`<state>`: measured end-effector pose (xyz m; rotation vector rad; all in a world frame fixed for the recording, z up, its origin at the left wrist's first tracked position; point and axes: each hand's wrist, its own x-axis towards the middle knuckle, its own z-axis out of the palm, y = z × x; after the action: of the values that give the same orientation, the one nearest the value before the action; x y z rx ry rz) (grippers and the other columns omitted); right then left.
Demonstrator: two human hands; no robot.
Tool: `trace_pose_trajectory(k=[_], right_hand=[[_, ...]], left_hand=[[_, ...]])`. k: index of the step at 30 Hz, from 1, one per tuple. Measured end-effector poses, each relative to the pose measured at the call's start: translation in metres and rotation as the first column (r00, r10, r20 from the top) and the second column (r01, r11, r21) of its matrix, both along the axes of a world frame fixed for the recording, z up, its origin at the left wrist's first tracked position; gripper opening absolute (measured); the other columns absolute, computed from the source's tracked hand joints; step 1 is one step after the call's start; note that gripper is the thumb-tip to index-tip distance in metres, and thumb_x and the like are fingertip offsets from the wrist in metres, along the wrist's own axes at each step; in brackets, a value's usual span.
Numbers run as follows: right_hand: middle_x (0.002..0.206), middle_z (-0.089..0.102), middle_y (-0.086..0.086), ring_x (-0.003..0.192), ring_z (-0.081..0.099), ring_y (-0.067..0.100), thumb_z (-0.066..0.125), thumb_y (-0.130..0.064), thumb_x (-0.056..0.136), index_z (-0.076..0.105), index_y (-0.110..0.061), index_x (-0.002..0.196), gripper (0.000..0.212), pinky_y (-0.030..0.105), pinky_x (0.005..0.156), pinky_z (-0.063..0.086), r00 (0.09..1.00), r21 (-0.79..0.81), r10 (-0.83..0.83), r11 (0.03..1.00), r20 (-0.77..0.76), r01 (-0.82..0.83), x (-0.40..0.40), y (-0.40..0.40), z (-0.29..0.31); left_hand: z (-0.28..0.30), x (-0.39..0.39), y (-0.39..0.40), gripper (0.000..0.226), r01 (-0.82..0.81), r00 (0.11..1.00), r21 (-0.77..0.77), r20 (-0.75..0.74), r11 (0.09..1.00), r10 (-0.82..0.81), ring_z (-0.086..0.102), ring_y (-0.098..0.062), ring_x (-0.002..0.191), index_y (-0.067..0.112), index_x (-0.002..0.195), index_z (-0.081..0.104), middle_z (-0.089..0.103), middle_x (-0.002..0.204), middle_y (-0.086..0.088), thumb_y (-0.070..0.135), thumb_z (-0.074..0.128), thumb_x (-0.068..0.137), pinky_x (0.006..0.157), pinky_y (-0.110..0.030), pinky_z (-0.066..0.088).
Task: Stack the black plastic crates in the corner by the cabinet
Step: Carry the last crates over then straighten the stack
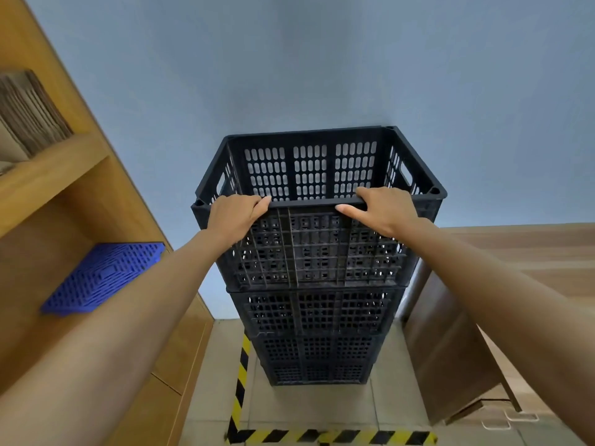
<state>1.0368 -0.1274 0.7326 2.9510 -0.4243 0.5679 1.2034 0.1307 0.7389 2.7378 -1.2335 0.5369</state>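
Head view: left hand (232,217) and right hand (383,210) grip top crate (317,246) rim, seating it; next, release.

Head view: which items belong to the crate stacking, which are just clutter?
Job:
top crate, gripped at near rim by left hand and right hand
crate stack beneath

Clutter:
blue grid panel
cardboard sheets
wooden shelf
hazard tape

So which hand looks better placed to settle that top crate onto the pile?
Neither clearly: left hand and right hand both grip the top crate's near rim, evenly either side. Probably both together.
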Motion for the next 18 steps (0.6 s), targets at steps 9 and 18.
trace_pose_trajectory(k=[9, 18], right_hand=[[0.056, 0.048, -0.003, 0.057, 0.050, 0.021, 0.011, -0.068, 0.093, 0.042, -0.024, 0.061, 0.062, 0.031, 0.058, 0.039, 0.999, -0.015, 0.042, 0.999, 0.006, -0.042, -0.014, 0.004, 0.001], [0.092, 0.067, 0.004, 0.095, 0.061, 0.030, 0.008, -0.063, 0.094, 0.054, -0.019, 0.103, 0.065, 0.050, 0.097, 0.036, 1.000, -0.051, -0.015, 0.999, -0.009, 0.015, 0.010, -0.004, -0.004]], left_hand=[[-0.008, -0.010, 0.010, 0.052, -0.022, 0.999, 0.000, 0.029, 1.000, 0.022, 0.055, -0.021, 0.051, 0.017, 0.069, 0.049, 0.054, 0.055, 0.001, 0.044, 0.022, 0.105, 0.073, -0.041, 0.052], [-0.010, 0.010, -0.007, 0.047, -0.083, 0.993, -0.025, -0.083, 0.996, 0.081, 0.057, -0.030, 0.093, 0.021, 0.087, 0.052, 0.058, 0.085, -0.001, 0.048, 0.018, 0.104, 0.096, -0.052, 0.035]])
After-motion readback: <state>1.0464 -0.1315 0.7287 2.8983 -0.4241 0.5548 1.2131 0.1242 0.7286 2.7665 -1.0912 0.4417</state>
